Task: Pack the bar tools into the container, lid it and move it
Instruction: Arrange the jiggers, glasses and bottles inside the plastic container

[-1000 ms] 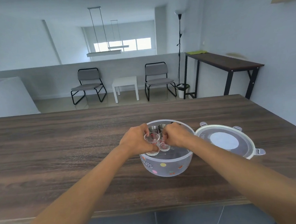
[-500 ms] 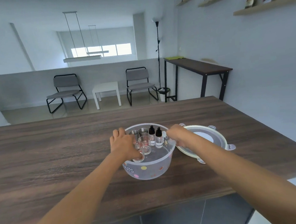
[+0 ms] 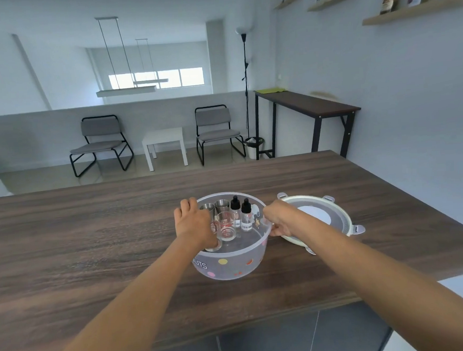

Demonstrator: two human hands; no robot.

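A translucent plastic container (image 3: 231, 267) with coloured dots stands on the wooden table (image 3: 78, 240). Inside it are two steel cups (image 3: 221, 204), two dropper bottles (image 3: 246, 215) with black caps, and a clear measuring glass (image 3: 226, 227). My left hand (image 3: 194, 224) reaches in over the left rim, its fingers closed around another small clear glass (image 3: 213, 238) low inside. My right hand (image 3: 280, 221) curls on the container's right rim and hides the left edge of the round lid (image 3: 337, 217). That lid lies flat on the table just to the right.
The table's right corner and front edge are close to the container. Beyond the table are two grey chairs (image 3: 99, 142), a small white side table (image 3: 165, 144), a floor lamp and a dark console table (image 3: 307, 107). Wall shelves hold a bottle and cards.
Both hands were together over the container holding small glasses. My right hand has moved out to the right rim and my left hand has sunk lower inside. The view has swung to the right.
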